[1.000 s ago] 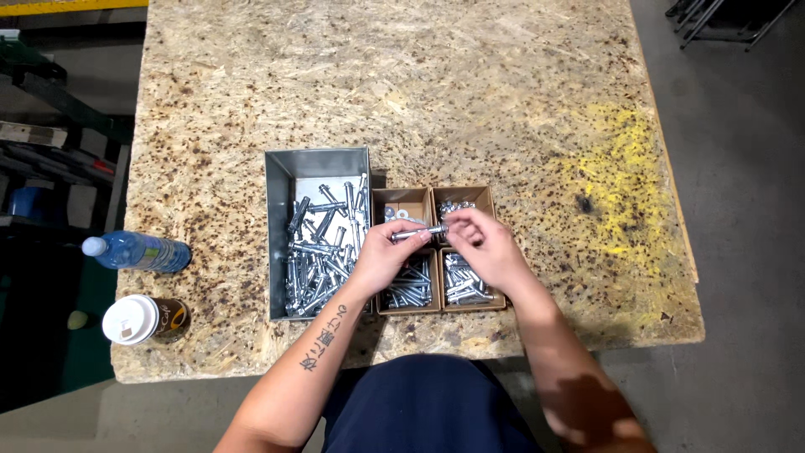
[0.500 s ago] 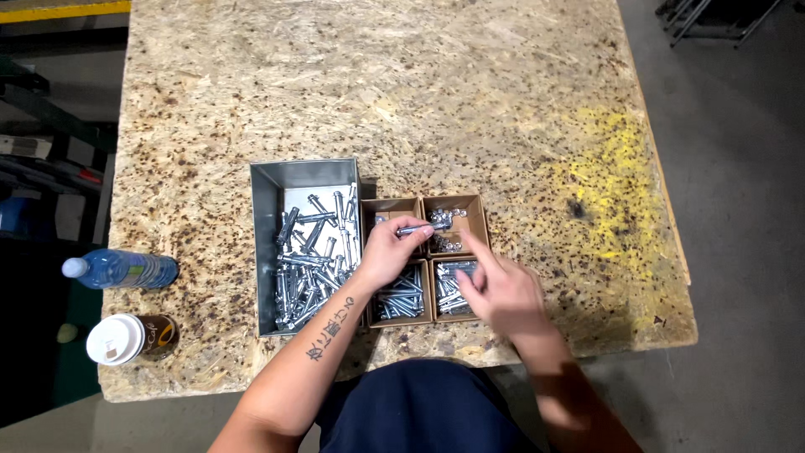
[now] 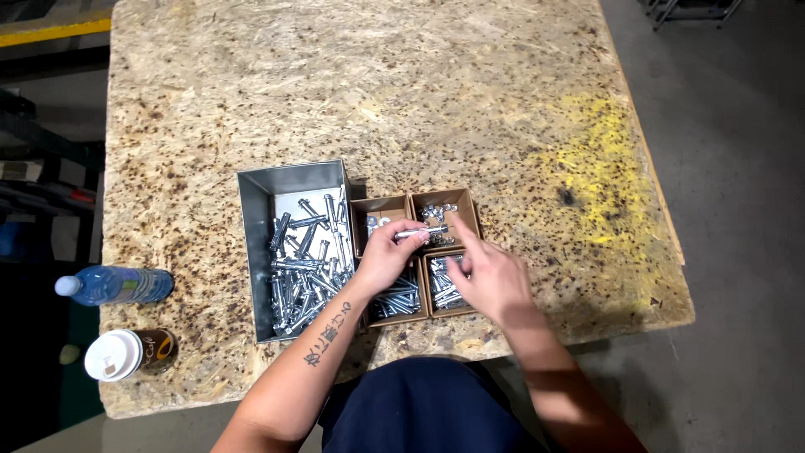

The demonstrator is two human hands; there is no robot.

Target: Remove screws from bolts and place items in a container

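Head view: I see bolt [image 3: 422,231] pinched in left hand [image 3: 383,258] grip, long axis level, pointing right over cardboard trays [image 3: 394,205]. Right hand [image 3: 489,277], just beside, fingers loosely spread, empty. Metal bin [image 3: 256,243] left, on surface [image 3: 419,101].

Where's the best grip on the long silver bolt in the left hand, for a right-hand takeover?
Probably the free right-hand end of the long silver bolt. It lies level over the brown cardboard compartments; the left hand pinches its left end, so the right hand would come from the right, across the shaft.
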